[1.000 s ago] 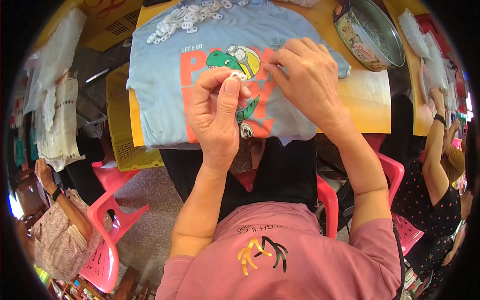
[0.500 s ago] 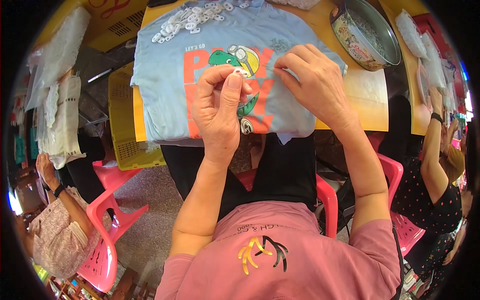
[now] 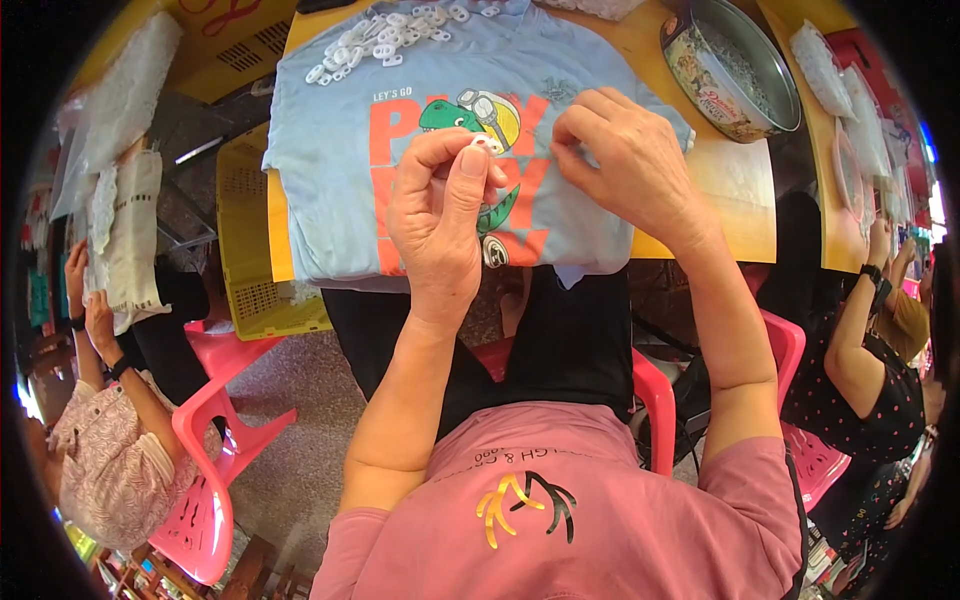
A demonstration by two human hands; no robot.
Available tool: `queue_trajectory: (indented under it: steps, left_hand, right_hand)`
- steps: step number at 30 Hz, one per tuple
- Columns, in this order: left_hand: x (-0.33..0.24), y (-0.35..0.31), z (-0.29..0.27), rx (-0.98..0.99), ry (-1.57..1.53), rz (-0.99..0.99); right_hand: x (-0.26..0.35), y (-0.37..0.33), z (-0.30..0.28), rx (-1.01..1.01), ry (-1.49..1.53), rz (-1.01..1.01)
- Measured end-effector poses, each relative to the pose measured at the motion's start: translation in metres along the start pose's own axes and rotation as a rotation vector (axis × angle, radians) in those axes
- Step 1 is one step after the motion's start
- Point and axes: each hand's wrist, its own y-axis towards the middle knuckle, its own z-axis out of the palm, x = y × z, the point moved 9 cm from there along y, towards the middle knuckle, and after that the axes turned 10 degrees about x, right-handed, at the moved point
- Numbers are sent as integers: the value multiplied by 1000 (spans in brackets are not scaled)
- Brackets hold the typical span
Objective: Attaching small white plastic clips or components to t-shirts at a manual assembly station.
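A small white plastic piece with holes (image 3: 484, 142) is pinched between the thumb and forefinger of my left hand (image 3: 440, 210), held above a light blue T-shirt (image 3: 330, 210) with a dinosaur print. To its right, my right hand (image 3: 635, 165) is raised over the shirt, thumb and forefinger curled together; whatever they may hold is too small to make out. Just beyond those fingers lies a little heap of thin, metal-looking bits (image 3: 560, 90). Many similar white plastic pieces (image 3: 375, 42) are piled on the shirt's far left part.
The shirt covers much of a yellow table (image 3: 735, 200). An oval tin (image 3: 715, 95) holding small shiny bits stands at the far right. A yellow crate (image 3: 270, 295) sits low on the left. Co-workers are seated on both sides, near pink chairs (image 3: 215, 440).
My right hand has shifted very slightly, its fingers still curled by the small heap. The left hand barely moves, keeping the white piece. The co-worker at left now has both hands raised.
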Motion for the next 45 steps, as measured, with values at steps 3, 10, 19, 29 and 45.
queue_trajectory:
  steps: [3, 10, 19, 29, 45]
  left_hand:
    - [1, 1, -1, 0, 0, -3]
    - [1, 0, -1, -7, 8, -8]
    - [-2, -1, 1, -2, 40, 6]
    - [2, 2, 13, 72, 61, -121]
    - [6, 2, 13, 66, 90, -182]
  right_hand:
    - [-2, -2, -4, 11, -10, 17]
    - [3, -1, -1, -51, -27, 66]
    - [3, -3, 0, -10, -112, 78]
    - [-15, -9, 8, 27, 1007, 281]
    - [1, -1, 28, -48, 1394, 279]
